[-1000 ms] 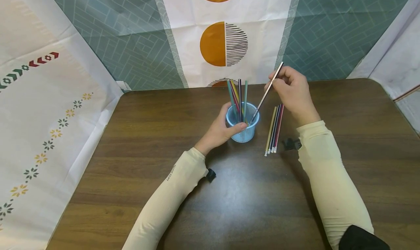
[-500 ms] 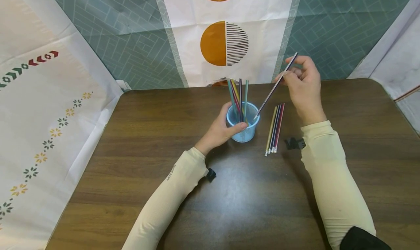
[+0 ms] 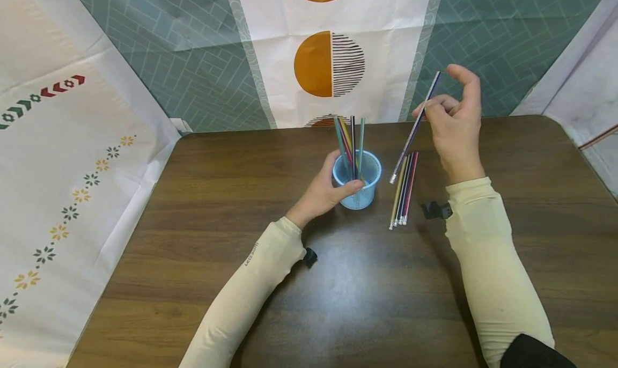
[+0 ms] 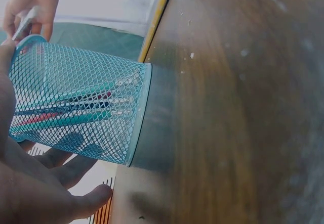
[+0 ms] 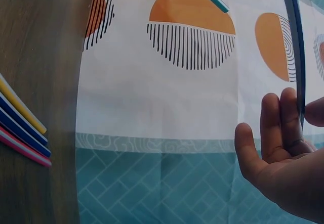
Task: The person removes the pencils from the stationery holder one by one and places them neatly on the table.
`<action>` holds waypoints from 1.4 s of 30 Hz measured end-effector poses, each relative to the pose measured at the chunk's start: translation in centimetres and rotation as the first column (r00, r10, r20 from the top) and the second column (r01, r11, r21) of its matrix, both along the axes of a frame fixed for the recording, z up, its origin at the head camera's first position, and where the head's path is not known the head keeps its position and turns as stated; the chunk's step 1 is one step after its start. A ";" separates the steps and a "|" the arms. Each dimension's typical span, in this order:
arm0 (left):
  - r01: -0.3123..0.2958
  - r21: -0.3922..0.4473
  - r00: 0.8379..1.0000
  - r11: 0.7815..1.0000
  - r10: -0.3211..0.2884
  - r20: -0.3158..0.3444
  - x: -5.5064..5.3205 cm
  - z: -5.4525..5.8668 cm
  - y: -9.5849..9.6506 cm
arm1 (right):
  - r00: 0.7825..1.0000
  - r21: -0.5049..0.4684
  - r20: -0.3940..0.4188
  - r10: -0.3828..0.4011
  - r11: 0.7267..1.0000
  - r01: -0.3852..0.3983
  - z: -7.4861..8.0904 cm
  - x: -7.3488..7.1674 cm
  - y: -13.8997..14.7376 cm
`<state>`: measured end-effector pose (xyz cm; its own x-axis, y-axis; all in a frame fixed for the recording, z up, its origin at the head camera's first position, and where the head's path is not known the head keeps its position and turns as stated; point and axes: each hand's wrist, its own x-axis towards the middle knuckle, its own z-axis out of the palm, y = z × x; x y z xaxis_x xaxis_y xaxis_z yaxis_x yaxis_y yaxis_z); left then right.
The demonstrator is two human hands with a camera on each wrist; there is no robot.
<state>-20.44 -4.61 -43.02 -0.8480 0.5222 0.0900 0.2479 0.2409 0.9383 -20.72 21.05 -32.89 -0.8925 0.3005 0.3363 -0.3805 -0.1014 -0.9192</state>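
Observation:
My left hand [image 3: 324, 188] grips a light blue mesh pencil cup [image 4: 81, 97] around its side, thumb near the front rim. Several pencils [image 3: 351, 148] in teal, red, yellow and dark colours stand inside it, leaning left. To the right and above, my right hand [image 3: 456, 121] pinches a dark blue striped pencil [image 3: 415, 129] between thumb and fingers, index finger raised off it. The pencil slants with its eraser end down, right of the cup and outside it. Below that end, a row of several loose pencils [image 3: 404, 191] lies on the table, yellow, dark blue and red.
The brown wooden table [image 3: 232, 196] ends at a back edge just beyond the cup. Behind it hangs a teal and white cloth [image 3: 381, 62] with orange circles. A white patterned cloth [image 3: 92, 239] borders the left side.
My right hand has risen and moved right, drawing the pencil's lower end out of the cup and over beside the loose row. The left hand and cup have stayed put.

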 end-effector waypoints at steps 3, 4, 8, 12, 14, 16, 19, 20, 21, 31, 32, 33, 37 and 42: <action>-0.001 -0.003 1.000 1.000 0.001 -0.006 0.0 0.0 0.0 | 1.000 0.022 -0.010 -0.017 1.000 0.017 0.0 0.0 0.0; -0.001 -0.004 1.000 1.000 0.001 -0.007 0.0 0.0 0.0 | 1.000 0.025 -0.010 -0.019 1.000 0.019 0.1 0.0 0.0; -0.001 -0.004 1.000 1.000 0.001 -0.005 0.0 0.0 -0.1 | 1.000 0.028 0.011 -0.012 1.000 0.012 0.0 0.1 0.3; 0.002 0.002 1.000 1.000 -0.002 0.002 0.1 0.1 -0.1 | 0.999 0.031 0.041 -0.005 0.999 0.004 0.0 0.2 0.5; 0.002 0.002 1.000 1.000 -0.002 0.006 0.1 0.1 -0.2 | 0.999 0.029 0.051 0.000 1.000 -0.001 0.0 0.2 0.6; 0.002 0.002 1.000 1.000 -0.002 0.006 0.1 0.1 -0.2 | 0.998 0.037 0.063 0.002 0.999 -0.004 -0.1 0.2 0.8; 0.001 0.002 1.000 1.000 -0.001 0.004 0.1 0.0 -0.1 | 0.996 0.055 0.087 0.005 0.998 -0.010 -0.2 0.2 1.1; 0.001 0.001 1.000 1.000 -0.001 0.002 0.1 0.0 -0.1 | 0.995 0.058 0.097 0.005 0.998 -0.010 -0.2 0.2 1.2; 0.000 -0.002 1.000 1.000 0.000 0.002 0.1 0.0 -0.1 | 0.994 0.063 0.108 0.002 0.998 -0.009 -0.3 0.2 1.3; -0.006 -0.005 1.000 1.000 0.006 0.007 0.1 0.1 0.0 | 0.958 0.296 0.277 -0.079 0.955 -0.007 -0.9 -0.1 2.0; -0.006 -0.003 1.000 1.000 0.006 0.008 0.1 0.1 0.0 | 0.950 0.326 0.299 -0.090 0.945 -0.014 -1.1 -0.1 2.0; -0.005 -0.001 1.000 1.000 0.005 0.008 0.1 0.1 0.0 | 0.943 0.343 0.318 -0.093 0.939 -0.023 -1.2 -0.1 2.0; -0.005 0.000 1.000 1.000 0.005 0.006 0.1 0.0 0.0 | 0.923 0.351 0.378 -0.077 0.934 -0.065 -1.5 -0.3 2.2; -0.002 0.003 1.000 1.000 0.002 -0.001 0.0 0.0 0.0 | 0.915 0.335 0.402 -0.041 0.936 -0.105 -1.8 -0.7 2.5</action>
